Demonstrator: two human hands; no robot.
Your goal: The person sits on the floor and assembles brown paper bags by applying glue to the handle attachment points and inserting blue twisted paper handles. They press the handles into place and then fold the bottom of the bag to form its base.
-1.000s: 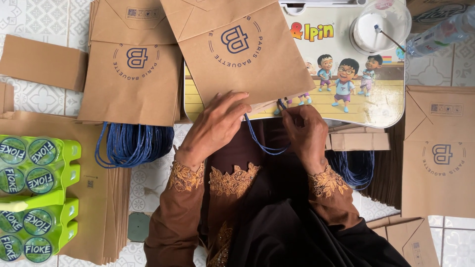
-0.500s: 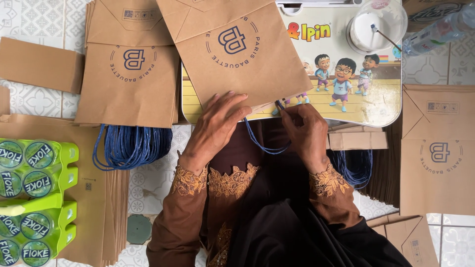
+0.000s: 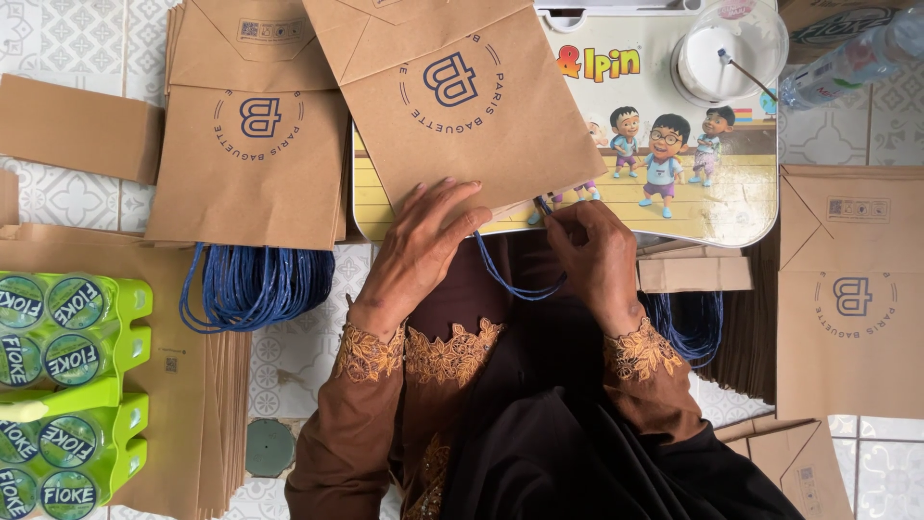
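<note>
Your left hand (image 3: pixel 423 252) has slid a little further up onto the brown paper bag (image 3: pixel 462 106), fingers spread flat and pressing its lower edge against the small cartoon-printed table (image 3: pixel 674 207). Your right hand (image 3: pixel 599 262), just right of that edge, stays pinched shut on the blue cord handle (image 3: pixel 505 279), which loops down between your wrists from the bag's mouth. The bag itself has barely shifted, so the cord seems to be seated at that end. Left of the bag lies a finished stack (image 3: pixel 255 164) with blue handles (image 3: pixel 255 284) trailing.
</note>
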